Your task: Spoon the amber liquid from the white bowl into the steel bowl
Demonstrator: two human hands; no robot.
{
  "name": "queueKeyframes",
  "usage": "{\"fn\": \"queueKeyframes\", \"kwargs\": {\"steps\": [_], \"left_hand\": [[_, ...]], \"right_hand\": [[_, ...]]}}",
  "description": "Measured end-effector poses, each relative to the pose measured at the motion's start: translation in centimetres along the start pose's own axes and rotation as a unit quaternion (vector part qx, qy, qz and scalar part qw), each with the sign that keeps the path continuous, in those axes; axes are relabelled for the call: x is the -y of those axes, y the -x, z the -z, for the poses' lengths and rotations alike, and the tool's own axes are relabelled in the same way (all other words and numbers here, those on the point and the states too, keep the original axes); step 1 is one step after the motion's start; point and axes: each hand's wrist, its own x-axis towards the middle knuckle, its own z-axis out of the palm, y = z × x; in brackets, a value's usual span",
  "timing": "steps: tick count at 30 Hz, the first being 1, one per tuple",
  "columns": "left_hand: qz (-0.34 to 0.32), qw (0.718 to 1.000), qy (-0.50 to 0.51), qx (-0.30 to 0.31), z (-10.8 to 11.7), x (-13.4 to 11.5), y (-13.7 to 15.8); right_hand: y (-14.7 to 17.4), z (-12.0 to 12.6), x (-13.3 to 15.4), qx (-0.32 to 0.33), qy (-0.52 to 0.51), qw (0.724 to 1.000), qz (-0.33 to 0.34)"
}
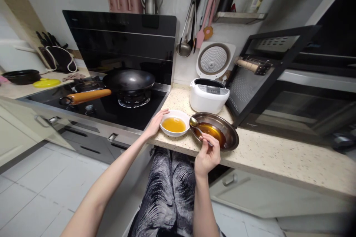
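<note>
Left hand (153,124), fingers extended, touches round white bowl (172,133) by beige counter's (278,152) front edge; right hand (208,156) pinches metal spoon (194,122) over steel bowl (233,139).

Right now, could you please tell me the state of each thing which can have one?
Rice cooker lid: raised open
White bowl: partly filled with amber liquid, touched by left hand
Metal bowl: partly filled with darker liquid
Spoon: held by right hand
Wok: uncovered
</note>
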Motion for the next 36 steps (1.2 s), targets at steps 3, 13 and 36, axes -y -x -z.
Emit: {"fn": "queueKeyframes", "kwargs": {"steps": [3,13,36], "left_hand": [[0.0,1.0,0.0,0.0,0.0,-0.1,0.0],[0.007,1.0,0.001,-0.004,-0.1,-0.1,0.0],[0.004,1.0,0.001,-0.003,0.0,-0.4,0.1]], "right_hand": [[-0.4,0.5,-0.6,-0.007,0.019,1.0,0.015],[-1.1,1.6,-1.7,0.046,0.102,0.987,0.118],[-0.8,1.9,-1.6,0.091,0.073,0.977,0.178]]}}
